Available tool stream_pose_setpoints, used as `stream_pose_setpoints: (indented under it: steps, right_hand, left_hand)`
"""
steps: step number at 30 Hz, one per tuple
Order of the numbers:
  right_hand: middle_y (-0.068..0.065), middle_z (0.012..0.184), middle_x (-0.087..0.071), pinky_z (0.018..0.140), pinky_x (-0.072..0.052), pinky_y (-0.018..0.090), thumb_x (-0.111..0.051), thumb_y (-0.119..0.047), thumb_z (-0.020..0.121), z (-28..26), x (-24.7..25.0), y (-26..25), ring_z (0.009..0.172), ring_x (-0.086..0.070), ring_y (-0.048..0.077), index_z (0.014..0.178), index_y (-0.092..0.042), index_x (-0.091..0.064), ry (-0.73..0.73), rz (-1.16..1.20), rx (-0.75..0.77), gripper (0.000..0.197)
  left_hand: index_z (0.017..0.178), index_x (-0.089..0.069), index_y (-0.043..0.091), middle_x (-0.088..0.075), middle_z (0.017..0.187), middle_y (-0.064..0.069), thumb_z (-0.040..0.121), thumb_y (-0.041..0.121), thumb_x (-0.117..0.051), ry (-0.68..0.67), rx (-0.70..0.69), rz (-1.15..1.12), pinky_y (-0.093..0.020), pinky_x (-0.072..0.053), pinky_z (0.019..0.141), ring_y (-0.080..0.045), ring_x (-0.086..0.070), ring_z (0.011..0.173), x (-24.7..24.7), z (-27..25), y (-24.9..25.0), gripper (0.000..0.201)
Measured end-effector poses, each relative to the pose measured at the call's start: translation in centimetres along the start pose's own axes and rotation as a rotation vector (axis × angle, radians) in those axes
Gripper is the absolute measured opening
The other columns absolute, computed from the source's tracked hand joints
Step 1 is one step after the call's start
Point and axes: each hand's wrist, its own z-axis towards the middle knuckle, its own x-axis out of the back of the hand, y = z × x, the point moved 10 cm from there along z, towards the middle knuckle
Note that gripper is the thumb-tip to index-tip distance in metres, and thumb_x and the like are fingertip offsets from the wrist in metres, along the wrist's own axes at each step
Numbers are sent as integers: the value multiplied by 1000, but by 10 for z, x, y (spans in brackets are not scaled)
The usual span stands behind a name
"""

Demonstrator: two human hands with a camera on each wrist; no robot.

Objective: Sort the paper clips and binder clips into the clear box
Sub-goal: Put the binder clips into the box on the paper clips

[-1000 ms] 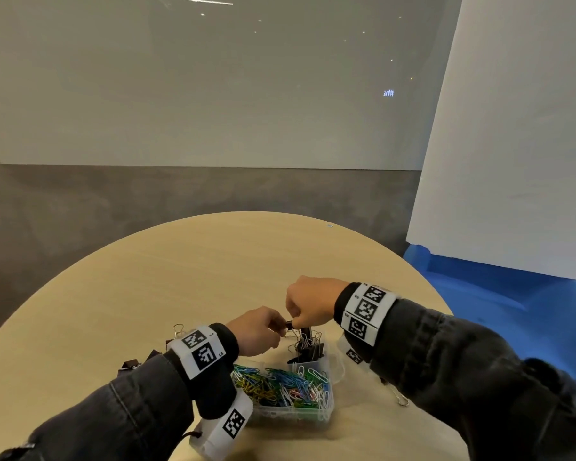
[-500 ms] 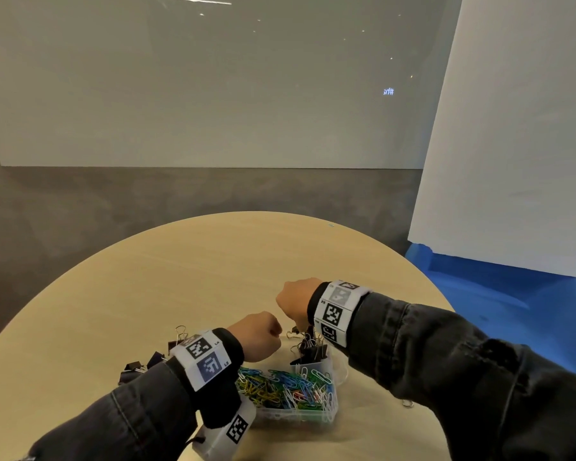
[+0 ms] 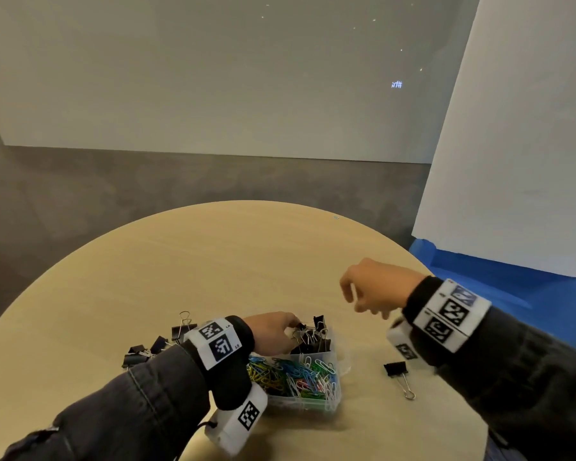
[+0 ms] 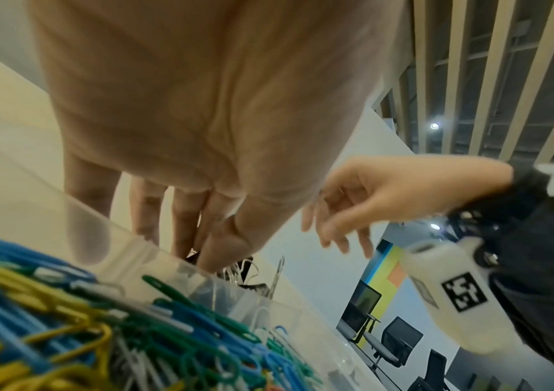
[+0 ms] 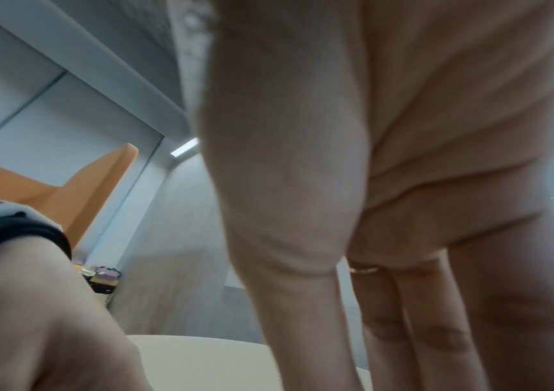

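The round bench (image 3: 213, 261) carries everything. Near me sits the clear box (image 3: 338, 395), coloured paper clips (image 3: 293, 377) in its near compartment, black binder clips (image 3: 313, 337) in the far one. My left hand (image 3: 273, 331) reaches into that far compartment, fingertips pinching a binder clip. My right hand (image 3: 373, 291) hovers above, fingers loosely apart, empty. The stray binder clip (image 3: 398, 374) lies on the bench below my right wrist, handles pointing toward me, so my right hand is nearer.
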Motion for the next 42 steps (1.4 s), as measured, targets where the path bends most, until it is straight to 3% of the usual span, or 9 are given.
stream_pose_setpoints:
  steps: [5,9,12,16,20,27,33,38,42]
  right_hand:
    - [4,97,-63,52,-51,22,-77,-25,78,-29,-60,57,60,-59,12,108,-14,-57,-251,17,-169,37]
    - [1,92,-61,64,-60,37,-86,-27,62,-35,-93,62,68,-68,25,86,-20,-57,-254,111,-179,39]
    - [-2,83,-55,60,-58,30,-81,-18,67,-32,-99,55,66,-63,21,79,-17,-58,-233,126,-124,26]
    - [-4,75,-53,53,-51,26,-72,-12,75,-25,-95,50,62,-61,19,79,-15,-58,-200,88,-75,15]
    - [-3,74,-58,52,-50,23,-72,-11,76,-20,-90,53,56,-64,15,76,-15,-57,-198,92,-84,15]
    - [6,84,-68,56,-53,20,-71,-10,82,-10,-50,47,56,-63,10,82,-14,-57,-70,171,-50,15]
    - [0,80,-66,57,-50,17,-64,-13,88,-4,-19,27,59,-63,8,90,-18,-58,100,225,47,8]
    - [-3,88,-62,61,-46,14,-60,-7,90,0,-7,7,70,-61,9,104,-14,-65,194,252,132,16]
    - [-3,88,-64,66,-47,17,-63,-8,88,4,1,-21,74,-63,9,102,-15,-64,232,312,246,15]
  left_hand:
    - [149,-19,13,-34,152,-3,97,21,-47,-5,-8,-10,-32,-38,107,-22,-41,133,0,4,-2,59]
    - [148,-26,13,-35,150,-5,99,19,-43,-17,-30,43,-28,-36,103,-23,-41,132,-2,5,4,53]
    - [146,-32,15,-35,148,-7,99,17,-40,-34,-36,82,-29,-36,100,-25,-43,129,-5,6,8,47]
    - [148,-25,15,-34,151,-7,98,14,-43,-9,-10,47,-33,-36,108,-24,-41,132,-1,8,3,53]
    - [139,-38,11,-43,143,-9,98,14,-42,46,34,52,-34,-39,105,-25,-45,127,10,5,-7,41]
    - [138,-42,10,-45,144,-8,96,9,-43,-21,-3,33,-37,-39,108,-25,-45,129,3,4,0,42]
    - [137,-46,17,-44,145,0,92,-4,-40,-44,-78,-34,-32,-40,107,-17,-45,130,-1,5,7,50]
    - [139,-44,13,-45,144,-4,95,0,-41,-3,-50,4,-30,-40,104,-19,-45,129,6,5,1,46]
    - [141,-42,11,-45,145,-5,97,7,-44,-4,-16,75,-31,-37,109,-19,-44,131,6,6,-3,44]
